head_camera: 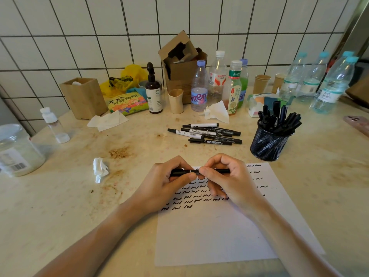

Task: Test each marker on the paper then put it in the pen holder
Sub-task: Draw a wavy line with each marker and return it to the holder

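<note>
Both hands hold one black marker (221,171) level above the top of the white paper (215,234). My left hand (171,182) grips its left end and my right hand (223,176) grips the middle; whether the cap is on is hidden by the fingers. Several rows of black squiggles cover the paper's upper part. A loose pile of several black and white markers (207,133) lies on the table beyond the hands. To the right stands the black mesh pen holder (268,144), filled with several dark markers.
A crumpled tissue (99,168) lies left of the hands. Along the tiled wall stand bottles (198,86), a cardboard box (179,62), a wooden box (83,96), paper cups (261,82), a snack pack and a pump bottle. A glass jar (16,150) sits far left.
</note>
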